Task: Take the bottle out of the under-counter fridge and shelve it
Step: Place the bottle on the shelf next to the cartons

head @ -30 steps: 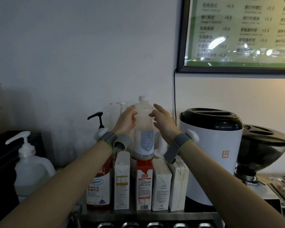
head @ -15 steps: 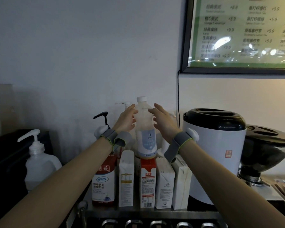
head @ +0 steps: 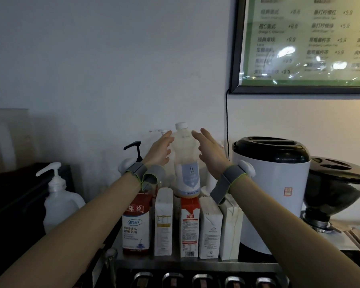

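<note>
Versus half a second earlier, both hands had come off the bottle (head: 186,163): fingers that were wrapped on its shoulder were now spread, with wall showing between palms and plastic. Left hand (head: 160,151) sat at the bottle's 9 o'clock, fingers wide and loose, holding nothing; right hand (head: 210,151) at 3 o'clock, equally wide, holding nothing. Whether any fingertip still brushed the bottle could not be told.

Bottle stood upright on the shelf (head: 195,263) against the wall, behind the row of cartons (head: 188,226), long axis vertical, white cap at 12 o'clock, pale blue label facing camera.

Its base was hidden behind the carton tops, so the contact with the shelf was not visible. Label print too small to read. A black pump head (head: 133,147) at 9 o'clock was partly covered by the left wristband. White canister (head: 272,194) at 3 o'clock; the dark grinder hopper (head: 337,183) beyond it was cut by the frame edge. Menu board (head: 306,42) was cropped at 1 o'clock, glare over its text.
</note>
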### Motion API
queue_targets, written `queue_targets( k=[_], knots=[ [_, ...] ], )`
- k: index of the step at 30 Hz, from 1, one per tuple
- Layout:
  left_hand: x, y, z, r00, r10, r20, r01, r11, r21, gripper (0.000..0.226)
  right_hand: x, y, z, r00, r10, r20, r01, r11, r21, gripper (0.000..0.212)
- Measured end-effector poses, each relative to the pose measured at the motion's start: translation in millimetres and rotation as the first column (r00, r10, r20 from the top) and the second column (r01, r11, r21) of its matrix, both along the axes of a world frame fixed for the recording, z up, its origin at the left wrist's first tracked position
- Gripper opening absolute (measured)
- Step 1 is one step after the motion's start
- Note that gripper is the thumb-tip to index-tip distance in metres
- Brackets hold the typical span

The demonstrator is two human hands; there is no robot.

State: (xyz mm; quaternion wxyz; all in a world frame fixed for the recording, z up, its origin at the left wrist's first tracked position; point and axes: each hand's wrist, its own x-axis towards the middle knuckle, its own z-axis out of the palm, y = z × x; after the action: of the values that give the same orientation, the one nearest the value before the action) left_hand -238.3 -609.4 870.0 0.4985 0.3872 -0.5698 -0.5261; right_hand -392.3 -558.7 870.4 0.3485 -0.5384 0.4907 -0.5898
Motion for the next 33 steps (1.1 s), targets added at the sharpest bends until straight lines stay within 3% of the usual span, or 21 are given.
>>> queue_targets(
  k=[6,19,33],
  knots=[
    [9.6,38.4,2.5,0.998,0.022,-0.063,-0.021,1.0,0.014,0.065,2.9,32.9,1.7,0.999,0.036,0.01,-0.036,0.999,-0.021,0.076],
    [32.6,173.2,-6.0,0.996,-0.026,-0.085,0.019,0.996,-0.089,0.059,23.1,165.7,5.2,0.999,0.036,-0.012,-0.037,0.998,-0.054,0.076],
    [47.3,362.6,-51.7,0.967,-0.239,-0.088,0.237,0.971,-0.027,0.055,58.4,380.2,-39.6,0.991,-0.095,0.093,0.097,0.995,-0.015,0.067]
  ],
)
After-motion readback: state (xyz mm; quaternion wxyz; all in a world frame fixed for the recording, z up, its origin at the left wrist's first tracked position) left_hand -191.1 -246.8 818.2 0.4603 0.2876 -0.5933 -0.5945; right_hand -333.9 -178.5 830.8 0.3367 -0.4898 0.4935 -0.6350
